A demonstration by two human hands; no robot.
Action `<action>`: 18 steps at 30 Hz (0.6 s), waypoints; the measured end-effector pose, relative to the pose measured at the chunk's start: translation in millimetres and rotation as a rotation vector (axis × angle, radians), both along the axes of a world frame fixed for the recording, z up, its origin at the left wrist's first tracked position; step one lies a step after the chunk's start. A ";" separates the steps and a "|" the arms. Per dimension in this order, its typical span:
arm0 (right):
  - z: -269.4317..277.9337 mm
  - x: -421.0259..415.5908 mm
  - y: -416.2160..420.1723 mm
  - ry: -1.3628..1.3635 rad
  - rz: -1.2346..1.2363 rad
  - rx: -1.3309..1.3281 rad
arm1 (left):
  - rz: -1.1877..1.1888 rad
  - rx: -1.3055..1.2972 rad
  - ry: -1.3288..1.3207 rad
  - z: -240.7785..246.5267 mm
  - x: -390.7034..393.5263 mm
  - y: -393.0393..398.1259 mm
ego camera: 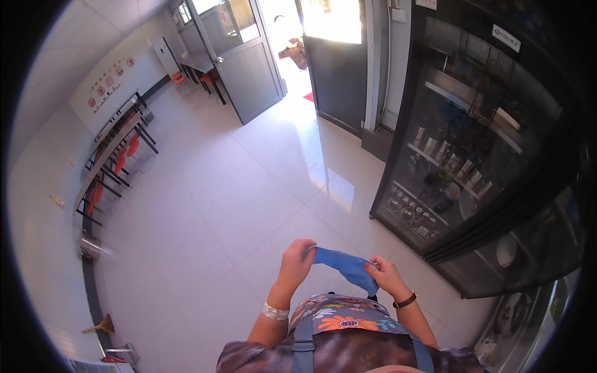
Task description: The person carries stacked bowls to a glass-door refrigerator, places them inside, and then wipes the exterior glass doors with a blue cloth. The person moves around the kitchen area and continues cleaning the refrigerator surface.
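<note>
A blue cloth is stretched between my two hands, in front of my flowered apron. My left hand pinches its left end between thumb and fingers. At the other end, my right hand grips the cloth near its corner, and part of it hangs down below that hand. The cloth looks thin and slightly creased. A white band circles my left wrist, and a watch with a dark strap is on my right.
A dark glass-doored cabinet holding dishes stands on the right. Ahead, a grey door stands ajar by a bright doorway, with a partly visible person outside. Long tables with red stools line the left wall. A broom and metal bin are nearby.
</note>
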State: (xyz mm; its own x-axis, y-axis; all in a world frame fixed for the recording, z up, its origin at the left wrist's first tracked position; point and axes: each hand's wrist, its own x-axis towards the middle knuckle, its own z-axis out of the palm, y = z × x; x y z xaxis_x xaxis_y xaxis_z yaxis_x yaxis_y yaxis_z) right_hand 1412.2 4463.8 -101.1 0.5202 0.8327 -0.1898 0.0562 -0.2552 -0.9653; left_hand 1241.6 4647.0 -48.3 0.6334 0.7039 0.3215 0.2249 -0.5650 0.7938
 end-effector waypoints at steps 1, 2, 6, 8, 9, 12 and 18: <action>-2.1 0.1 -3.5 0.025 0.005 0.022 | 0.030 -0.068 0.019 -5.5 -3.0 -3.8; -2.3 0.7 -7.3 0.036 -0.013 0.023 | 0.059 -0.136 0.038 -11.7 -5.1 -7.8; 9.4 2.0 -15.1 0.056 -0.027 -0.007 | 0.031 -0.419 0.072 -35.4 -0.2 -30.1; 13.3 3.6 -19.6 0.112 -0.025 0.005 | -0.063 -0.554 0.045 -32.5 11.4 -49.3; 16.4 0.7 -18.4 0.176 -0.024 0.032 | -0.117 -0.562 0.012 -34.7 17.7 -58.3; 24.8 -12.1 -18.4 0.319 -0.006 0.127 | -0.258 -0.550 -0.007 -28.3 35.2 -87.8; 49.9 -13.8 -30.7 0.678 0.050 0.282 | -0.354 -0.147 0.023 -14.4 45.6 -89.5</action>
State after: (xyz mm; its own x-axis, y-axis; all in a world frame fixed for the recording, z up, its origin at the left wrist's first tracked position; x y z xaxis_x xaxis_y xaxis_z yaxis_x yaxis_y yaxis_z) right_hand 1398.4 4433.1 -51.3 0.3247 0.9171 -0.2314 -0.5717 -0.0046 -0.8205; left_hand 1287.2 4557.5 -62.7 0.8516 0.4776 0.2161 0.0550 -0.4913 0.8693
